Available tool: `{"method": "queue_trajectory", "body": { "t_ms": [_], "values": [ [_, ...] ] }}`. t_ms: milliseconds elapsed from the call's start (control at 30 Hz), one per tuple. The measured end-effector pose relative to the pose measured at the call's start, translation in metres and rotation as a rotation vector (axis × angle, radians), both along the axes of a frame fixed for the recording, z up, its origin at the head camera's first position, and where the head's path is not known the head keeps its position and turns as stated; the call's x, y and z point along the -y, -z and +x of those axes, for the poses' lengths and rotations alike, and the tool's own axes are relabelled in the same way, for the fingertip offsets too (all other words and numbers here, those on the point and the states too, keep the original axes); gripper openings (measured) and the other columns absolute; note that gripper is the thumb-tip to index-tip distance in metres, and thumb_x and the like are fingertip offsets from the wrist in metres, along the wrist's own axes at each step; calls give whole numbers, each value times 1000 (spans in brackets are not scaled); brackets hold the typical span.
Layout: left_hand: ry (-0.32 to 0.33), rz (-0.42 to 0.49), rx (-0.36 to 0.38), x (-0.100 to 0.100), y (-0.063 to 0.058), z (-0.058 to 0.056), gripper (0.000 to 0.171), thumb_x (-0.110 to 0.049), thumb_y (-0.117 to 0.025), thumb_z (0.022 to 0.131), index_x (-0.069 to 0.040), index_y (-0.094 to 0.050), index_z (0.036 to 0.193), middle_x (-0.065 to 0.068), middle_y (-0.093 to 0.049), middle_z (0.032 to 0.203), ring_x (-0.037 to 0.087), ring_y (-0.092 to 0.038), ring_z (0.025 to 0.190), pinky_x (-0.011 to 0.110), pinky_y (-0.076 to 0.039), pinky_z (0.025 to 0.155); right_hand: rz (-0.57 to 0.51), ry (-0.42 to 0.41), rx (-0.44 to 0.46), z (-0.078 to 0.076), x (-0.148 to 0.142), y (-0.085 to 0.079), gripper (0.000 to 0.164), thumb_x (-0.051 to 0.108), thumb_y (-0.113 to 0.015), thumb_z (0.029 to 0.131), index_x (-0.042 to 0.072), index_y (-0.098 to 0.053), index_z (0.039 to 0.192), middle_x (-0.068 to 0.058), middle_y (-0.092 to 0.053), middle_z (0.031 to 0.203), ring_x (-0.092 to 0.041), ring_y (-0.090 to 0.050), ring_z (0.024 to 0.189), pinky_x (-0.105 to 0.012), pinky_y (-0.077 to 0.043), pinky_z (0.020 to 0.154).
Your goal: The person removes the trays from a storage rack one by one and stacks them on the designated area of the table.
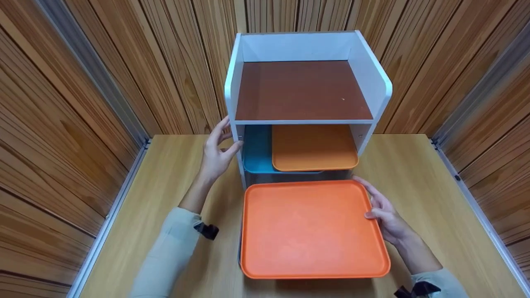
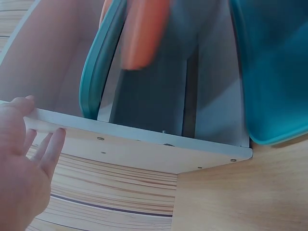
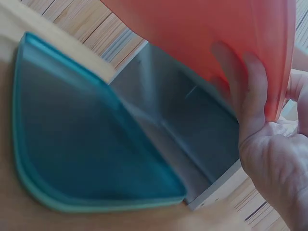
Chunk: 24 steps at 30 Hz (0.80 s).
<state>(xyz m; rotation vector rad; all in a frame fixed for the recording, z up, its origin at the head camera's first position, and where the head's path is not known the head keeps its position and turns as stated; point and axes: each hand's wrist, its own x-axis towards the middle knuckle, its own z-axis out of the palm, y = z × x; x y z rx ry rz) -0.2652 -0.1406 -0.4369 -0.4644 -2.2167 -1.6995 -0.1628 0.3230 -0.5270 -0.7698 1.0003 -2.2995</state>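
Note:
My right hand grips the right edge of an orange tray, thumb on top and fingers underneath. The tray hangs in front of a small white shelf unit, above a teal tray that lies on the table. Seen from the head, the orange tray hides nearly all of that teal one. At the shelf's left side panel my left hand holds the front edge, thumb at the front and fingers on the outer face. On the middle level, a smaller orange tray lies on a blue tray.
The shelf's brown top board has raised white sides and back. Its lower compartment shows a grey floor. Wood-panelled walls enclose the wooden table at the back and both sides, with metal rails along the table's side edges.

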Motion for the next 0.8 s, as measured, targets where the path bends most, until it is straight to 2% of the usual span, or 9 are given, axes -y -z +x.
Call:
{"method": "queue_trajectory", "body": {
  "t_ms": [200, 467, 633, 800],
  "values": [
    [-3, 2, 13, 0, 1, 0, 69, -3, -74, 107, -6, -46, 170, 22, -58, 163, 45, -67, 144, 65, -66, 107, 47, 34, 1, -1, -2, 22, 93, -27, -28, 96, 18, -30, 177, -11, -62, 166, -23, -71, 145, -41, -63, 114],
    [3, -1, 18, 0, 1, -1, 69, -4, -73, 107, -6, -44, 171, 22, -57, 165, 44, -67, 144, 63, -67, 107, 44, 49, -5, -5, -1, 46, 96, -27, -25, 93, 20, -33, 176, -9, -64, 165, -23, -71, 144, -38, -64, 114],
    [-11, -8, 14, 0, 2, -1, 69, -3, -73, 107, -5, -45, 170, 22, -58, 164, 44, -68, 143, 62, -68, 105, 46, 34, 19, -7, 3, 56, 95, -27, -25, 94, 20, -32, 176, -10, -64, 164, -24, -72, 143, -40, -65, 113],
    [-11, -12, 11, 0, 2, -1, 70, -3, -73, 107, -6, -45, 170, 22, -58, 163, 45, -68, 144, 63, -68, 105, 120, 65, 50, -8, 6, 63, 94, -26, -29, 95, 24, -36, 174, -5, -65, 163, -20, -74, 139, -38, -66, 111]
  ]
}}
